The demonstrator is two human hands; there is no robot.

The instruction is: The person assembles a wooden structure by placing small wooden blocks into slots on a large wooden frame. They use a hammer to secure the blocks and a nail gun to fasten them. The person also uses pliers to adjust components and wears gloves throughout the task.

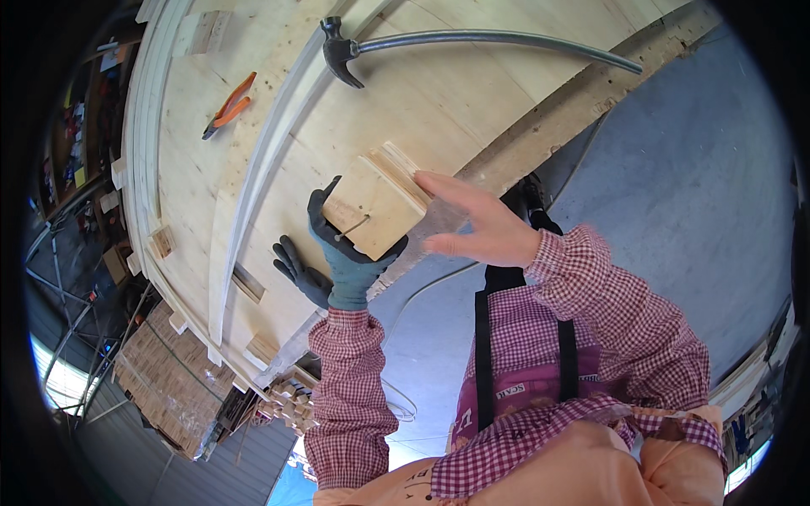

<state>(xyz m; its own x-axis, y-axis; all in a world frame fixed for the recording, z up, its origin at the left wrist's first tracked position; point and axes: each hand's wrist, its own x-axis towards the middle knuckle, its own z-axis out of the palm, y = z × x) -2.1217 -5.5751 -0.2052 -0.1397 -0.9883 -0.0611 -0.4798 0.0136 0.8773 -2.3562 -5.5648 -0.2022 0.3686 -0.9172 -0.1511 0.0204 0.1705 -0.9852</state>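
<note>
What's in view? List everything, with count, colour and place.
Worktop: one, pale, upper middle
Hammer: one, grey, top
Pliers: one, orange-handled, upper left
Wood block: at least one, pale, centre
Nail: one, dark, on block's face
Loose glove: one, dark, left of centre
Wood stack: one, brown, lower left
Floor: one, grey-blue, right
Background clutter: uncountable, mixed, far left
Sleeves: two, red-and-white checked, below hands
Left hand: one, blue-and-black gloved, gripping block
Right hand: one, bare, at block's right side
</note>
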